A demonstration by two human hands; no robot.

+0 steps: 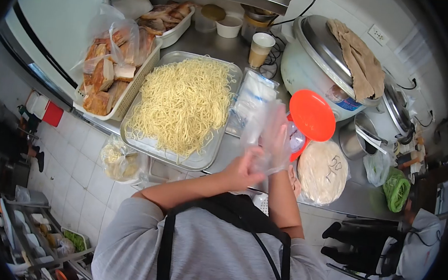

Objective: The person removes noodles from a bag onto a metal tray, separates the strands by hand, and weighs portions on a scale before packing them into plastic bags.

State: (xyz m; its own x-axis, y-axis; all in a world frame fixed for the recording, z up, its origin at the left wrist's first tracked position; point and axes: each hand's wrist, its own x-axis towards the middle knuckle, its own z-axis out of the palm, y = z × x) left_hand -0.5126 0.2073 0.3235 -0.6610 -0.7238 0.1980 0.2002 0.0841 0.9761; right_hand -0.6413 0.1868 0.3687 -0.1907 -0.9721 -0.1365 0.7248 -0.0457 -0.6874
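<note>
A clear plastic bag point(259, 129) covers my right hand point(276, 139), whose fingers look stretched out inside it, blurred by the film. My left hand point(246, 168) is at the bag's lower edge, its fingers bent together on the plastic. Both hands are over the counter's front edge. To their left lies a metal tray point(209, 157) heaped with yellow noodles point(182, 105). Just behind the hands is a stack of flat plastic bags point(254, 92). An open red container point(313, 115) stands right beside my right hand.
A basket point(139, 80) of meat chunks in plastic stands left of the tray. A large cooker point(309, 57) is at the back right. A round wrapped package point(322, 171) lies right of my hands. Another person point(418, 245) is at the far right.
</note>
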